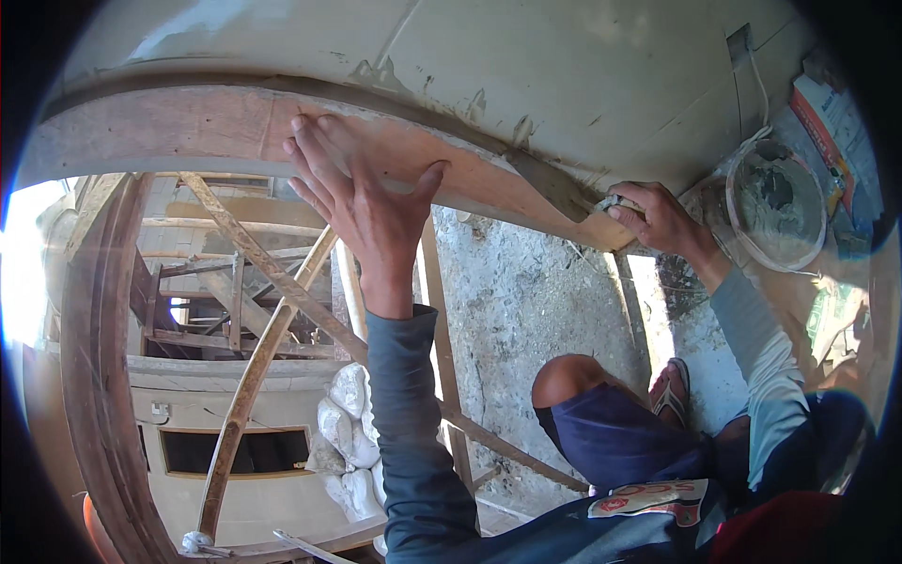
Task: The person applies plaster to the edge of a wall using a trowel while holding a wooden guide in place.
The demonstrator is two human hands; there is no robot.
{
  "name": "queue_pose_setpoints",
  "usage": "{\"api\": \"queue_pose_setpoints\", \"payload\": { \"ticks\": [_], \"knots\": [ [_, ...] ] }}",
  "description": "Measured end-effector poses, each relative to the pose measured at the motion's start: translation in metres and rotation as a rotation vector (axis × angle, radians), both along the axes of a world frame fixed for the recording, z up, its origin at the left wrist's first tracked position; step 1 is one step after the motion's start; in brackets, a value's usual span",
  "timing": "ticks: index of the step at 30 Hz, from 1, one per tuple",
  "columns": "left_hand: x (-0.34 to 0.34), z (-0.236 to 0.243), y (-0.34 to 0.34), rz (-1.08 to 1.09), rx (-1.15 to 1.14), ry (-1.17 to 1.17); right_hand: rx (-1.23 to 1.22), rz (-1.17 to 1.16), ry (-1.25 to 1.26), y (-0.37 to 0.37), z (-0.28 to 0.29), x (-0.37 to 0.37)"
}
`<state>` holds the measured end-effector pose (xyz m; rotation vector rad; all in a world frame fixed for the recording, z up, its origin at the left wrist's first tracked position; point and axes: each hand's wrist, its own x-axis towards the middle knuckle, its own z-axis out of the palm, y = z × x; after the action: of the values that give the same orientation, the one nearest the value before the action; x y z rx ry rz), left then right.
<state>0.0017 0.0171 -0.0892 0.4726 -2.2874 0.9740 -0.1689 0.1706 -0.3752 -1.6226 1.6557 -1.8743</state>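
A long reddish wooden board runs along the edge of the grey wall surface. My left hand presses against the board's face with its fingers spread, holding nothing. To the right, my right hand is closed round the handle of a trowel. The trowel's grey blade lies along the board's upper edge, where it meets the wall. Wet-looking grey mortar forms a strip in that seam, and smears of it mark the wall above.
A bucket with grey mix stands at the right, beside a printed bag. Wooden scaffold poles cross at the left, above a lower level with white sacks. My bent leg and sandalled foot are below.
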Motion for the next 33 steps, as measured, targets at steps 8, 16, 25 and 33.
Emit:
{"api": "queue_pose_setpoints", "payload": {
  "ticks": [8,16,25,33],
  "knots": [
    [0.004,0.000,-0.007,0.006,-0.050,-0.015,0.154,0.041,-0.103,0.011,-0.048,0.002],
    [0.001,0.000,-0.009,0.023,-0.118,-0.027,0.285,0.079,-0.258,0.028,-0.090,0.006],
    [0.008,0.001,-0.017,-0.031,-0.134,-0.024,0.484,0.040,-0.256,0.054,-0.122,0.015],
    [0.000,-0.006,-0.024,-0.040,-0.161,-0.028,0.598,-0.080,-0.213,0.084,-0.193,0.020]
  ]
}}
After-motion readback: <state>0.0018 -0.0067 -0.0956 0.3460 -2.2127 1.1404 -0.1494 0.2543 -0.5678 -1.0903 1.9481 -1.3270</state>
